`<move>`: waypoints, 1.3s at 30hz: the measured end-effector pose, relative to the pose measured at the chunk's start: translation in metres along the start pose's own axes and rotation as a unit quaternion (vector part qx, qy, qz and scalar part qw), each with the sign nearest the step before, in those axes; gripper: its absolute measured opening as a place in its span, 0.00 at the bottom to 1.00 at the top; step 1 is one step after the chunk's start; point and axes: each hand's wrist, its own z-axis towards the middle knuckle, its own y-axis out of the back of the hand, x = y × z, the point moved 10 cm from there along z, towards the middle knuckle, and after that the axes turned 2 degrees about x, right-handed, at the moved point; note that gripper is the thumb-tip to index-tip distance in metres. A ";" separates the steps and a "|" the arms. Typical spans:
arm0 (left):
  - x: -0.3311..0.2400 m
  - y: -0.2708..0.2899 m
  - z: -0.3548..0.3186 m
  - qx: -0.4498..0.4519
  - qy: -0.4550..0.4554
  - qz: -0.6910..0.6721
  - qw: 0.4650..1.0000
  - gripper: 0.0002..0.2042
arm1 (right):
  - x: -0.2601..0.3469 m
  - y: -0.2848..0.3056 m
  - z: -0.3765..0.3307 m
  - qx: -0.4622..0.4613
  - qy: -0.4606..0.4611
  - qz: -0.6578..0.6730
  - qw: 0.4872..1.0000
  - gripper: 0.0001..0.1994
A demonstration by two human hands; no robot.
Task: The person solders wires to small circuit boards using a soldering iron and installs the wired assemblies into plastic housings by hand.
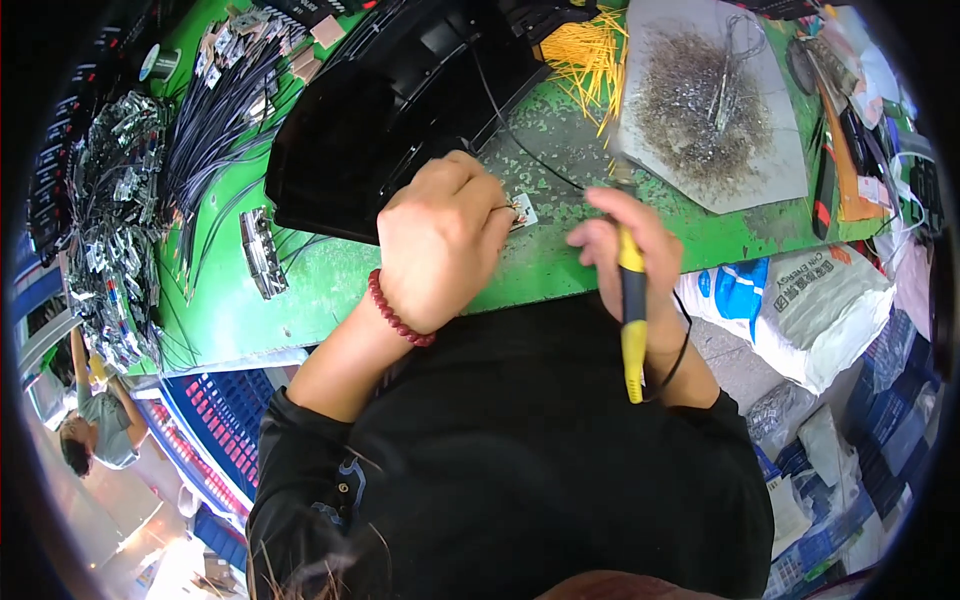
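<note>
My left hand (445, 225), with a dark red bead bracelet (395, 312) at the wrist, is closed in a pinch. Fine wires show at its fingertips, beside a small white piece (524, 210) like a circuit board. My right hand (650, 255) grips a yellow-and-black soldering iron (632, 310), its tip pointing away from me and blurred. The iron's cord hangs by my right wrist. A large black plastic housing (330, 150) lies beyond my left hand, and a thin black cable (530, 150) runs from it toward my right fingers.
On the green worktable (560, 265), bundled black cables with metal connectors (125, 150) fill the left, near a solder spool (160, 62). Yellow sticks (590, 55) and a grey board with dark residue (700, 110) lie at the back. White sacks (820, 310) stand lower right; a person (105, 425) is far left.
</note>
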 end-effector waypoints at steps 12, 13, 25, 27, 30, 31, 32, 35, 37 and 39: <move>-0.009 0.008 -0.005 -0.018 -0.071 0.038 0.997 0.08 | 0.007 -0.010 0.027 -0.035 0.080 -0.124 0.988 0.19; -0.008 0.007 -0.005 -0.019 -0.070 0.040 0.997 0.08 | 0.013 -0.007 0.035 -0.044 0.097 -0.175 0.979 0.21; -0.006 -0.013 -0.001 -0.048 -0.059 0.102 0.992 0.06 | 0.000 0.020 0.009 -0.021 0.037 -0.177 0.983 0.21; -0.008 -0.012 -0.001 -0.055 -0.066 0.107 0.991 0.06 | -0.005 0.021 -0.006 -0.013 0.017 -0.157 0.987 0.21; -0.022 0.001 -0.002 -0.087 -0.112 0.068 0.988 0.10 | -0.017 0.012 -0.019 0.014 -0.097 -0.015 0.995 0.21; -0.029 0.007 -0.005 -0.108 -0.145 0.043 0.983 0.10 | -0.015 0.007 -0.018 0.025 -0.098 0.003 0.995 0.21; -0.036 0.013 -0.004 -0.097 -0.151 0.008 0.984 0.11 | -0.013 0.001 -0.015 0.037 -0.098 0.020 0.994 0.21; -0.030 -0.002 0.004 -0.018 -0.104 -0.114 0.988 0.09 | 0.003 -0.013 -0.001 0.078 -0.026 0.083 0.993 0.23; -0.024 -0.005 0.003 0.011 -0.092 -0.159 0.983 0.06 | -0.006 -0.014 0.001 0.062 -0.071 0.162 0.982 0.22; -0.009 -0.010 0.004 0.057 0.008 -0.216 0.975 0.04 | -0.012 -0.011 0.005 0.026 -0.095 0.218 0.971 0.22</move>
